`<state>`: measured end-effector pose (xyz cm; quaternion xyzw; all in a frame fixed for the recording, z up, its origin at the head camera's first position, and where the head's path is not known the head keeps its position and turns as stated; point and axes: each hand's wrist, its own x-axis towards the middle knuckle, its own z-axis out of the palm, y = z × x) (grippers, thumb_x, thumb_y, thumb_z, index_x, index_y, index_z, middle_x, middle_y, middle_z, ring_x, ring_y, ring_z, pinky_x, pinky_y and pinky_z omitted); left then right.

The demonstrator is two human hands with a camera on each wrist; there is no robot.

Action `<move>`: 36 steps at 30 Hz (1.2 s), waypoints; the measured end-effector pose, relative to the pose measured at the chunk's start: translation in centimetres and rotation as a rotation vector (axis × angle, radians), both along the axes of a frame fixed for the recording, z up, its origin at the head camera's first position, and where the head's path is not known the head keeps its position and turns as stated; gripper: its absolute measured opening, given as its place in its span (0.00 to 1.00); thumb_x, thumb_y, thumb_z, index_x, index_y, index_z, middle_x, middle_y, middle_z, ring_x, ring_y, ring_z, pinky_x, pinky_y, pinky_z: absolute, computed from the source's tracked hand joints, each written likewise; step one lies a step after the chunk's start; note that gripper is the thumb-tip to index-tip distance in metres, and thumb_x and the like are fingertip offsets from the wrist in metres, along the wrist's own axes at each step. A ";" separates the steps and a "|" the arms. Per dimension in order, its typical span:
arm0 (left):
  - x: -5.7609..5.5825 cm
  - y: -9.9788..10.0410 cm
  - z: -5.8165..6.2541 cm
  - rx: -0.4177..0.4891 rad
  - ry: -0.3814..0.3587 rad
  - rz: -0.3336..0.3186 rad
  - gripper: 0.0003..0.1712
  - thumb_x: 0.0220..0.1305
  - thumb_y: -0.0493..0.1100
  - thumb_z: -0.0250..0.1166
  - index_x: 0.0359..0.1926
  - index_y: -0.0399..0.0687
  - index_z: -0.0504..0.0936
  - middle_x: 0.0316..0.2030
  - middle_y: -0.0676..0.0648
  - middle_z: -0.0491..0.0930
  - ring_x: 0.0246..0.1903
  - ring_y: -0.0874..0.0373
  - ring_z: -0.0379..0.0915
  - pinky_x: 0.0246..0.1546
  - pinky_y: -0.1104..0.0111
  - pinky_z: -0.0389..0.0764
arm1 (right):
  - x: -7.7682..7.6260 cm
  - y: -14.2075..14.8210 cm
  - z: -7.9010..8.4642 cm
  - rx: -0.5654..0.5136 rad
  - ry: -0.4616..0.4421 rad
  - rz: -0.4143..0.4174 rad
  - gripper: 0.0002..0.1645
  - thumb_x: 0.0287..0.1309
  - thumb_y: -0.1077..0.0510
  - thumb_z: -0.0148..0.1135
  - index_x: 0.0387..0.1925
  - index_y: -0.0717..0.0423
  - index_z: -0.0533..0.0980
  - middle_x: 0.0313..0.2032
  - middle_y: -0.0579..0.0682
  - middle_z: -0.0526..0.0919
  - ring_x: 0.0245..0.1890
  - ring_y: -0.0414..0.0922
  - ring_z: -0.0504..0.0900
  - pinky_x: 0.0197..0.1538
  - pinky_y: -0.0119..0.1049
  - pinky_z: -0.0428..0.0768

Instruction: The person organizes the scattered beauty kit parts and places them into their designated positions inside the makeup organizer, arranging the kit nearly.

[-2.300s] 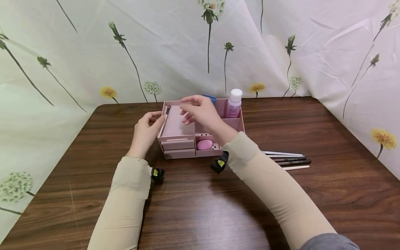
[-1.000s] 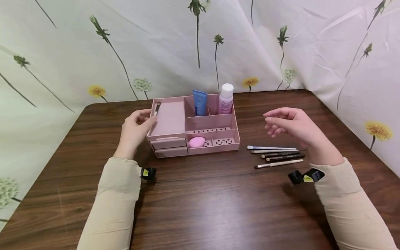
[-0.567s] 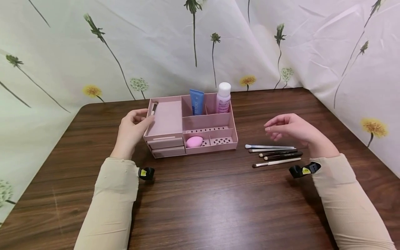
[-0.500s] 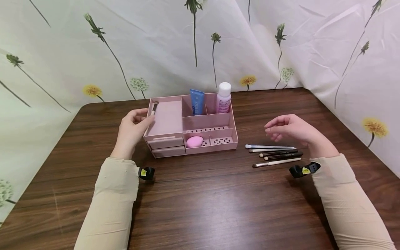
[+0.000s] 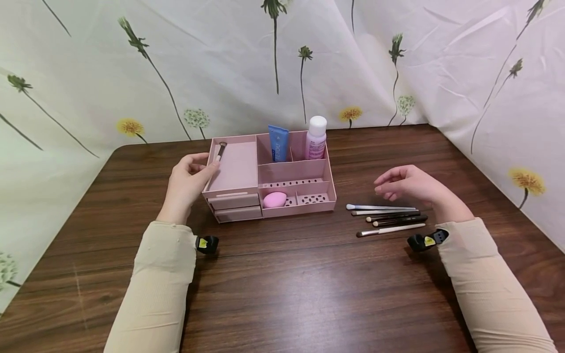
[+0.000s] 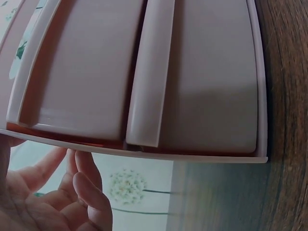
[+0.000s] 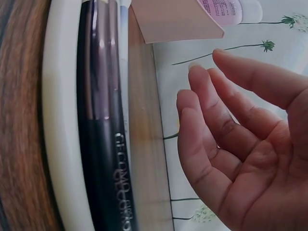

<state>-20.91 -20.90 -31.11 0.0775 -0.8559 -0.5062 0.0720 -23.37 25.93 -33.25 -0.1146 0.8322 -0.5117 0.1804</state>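
A pink makeup organizer (image 5: pixel 232 171) stands at the back of the table. My left hand (image 5: pixel 187 179) grips its left side wall, the thumb over the rim and the other fingers against the outside, as the left wrist view shows. Beside the thumb a makeup brush (image 5: pixel 220 151) lies in the top tray, its handle end hidden by the thumb. My right hand (image 5: pixel 406 184) hovers with loosely bent fingers, holding nothing, just behind several makeup brushes lying side by side. Among these are a white-handled brush (image 5: pixel 390 229) and black-handled ones with lettering (image 7: pixel 108 168).
In the organizer's back compartments stand a blue tube (image 5: pixel 278 144) and a white-capped bottle (image 5: pixel 316 139). A pink makeup sponge (image 5: pixel 274 200) sits in a front compartment, right of two shut drawers (image 5: pixel 236 208). A flower-print cloth (image 5: pixel 238 73) hangs behind the table (image 5: pixel 287 284).
My right hand has left the top tray, moved right and sunk slightly towards the brushes. My left hand stays at the organizer. The brush in the tray now leans a little more to the right.
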 end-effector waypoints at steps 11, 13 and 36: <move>-0.1 -0.1 -0.1 -0.023 -0.007 -0.014 0.34 0.67 0.57 0.60 0.68 0.46 0.70 0.42 0.49 0.69 0.41 0.60 0.64 0.37 0.72 0.71 | -0.1 -0.2 -0.6 0.058 0.001 0.000 0.23 0.61 0.64 0.63 0.52 0.79 0.73 0.31 0.40 0.86 0.32 0.38 0.82 0.39 0.33 0.82; -0.1 -0.2 -0.1 -0.032 0.002 -0.028 0.34 0.68 0.57 0.60 0.68 0.46 0.70 0.42 0.49 0.69 0.40 0.61 0.64 0.37 0.72 0.70 | -0.1 -0.3 -0.7 0.069 -0.009 -0.004 0.22 0.61 0.63 0.63 0.52 0.78 0.73 0.31 0.40 0.86 0.32 0.39 0.81 0.40 0.34 0.82; 0.1 -0.7 -0.3 -0.034 0.030 -0.063 0.32 0.67 0.52 0.60 0.68 0.45 0.71 0.41 0.50 0.70 0.37 0.65 0.65 0.36 0.75 0.70 | -0.4 -0.9 -1.7 0.178 -0.049 0.106 0.20 0.52 0.68 0.68 0.47 0.74 0.78 0.34 0.47 0.86 0.33 0.35 0.82 0.41 0.30 0.79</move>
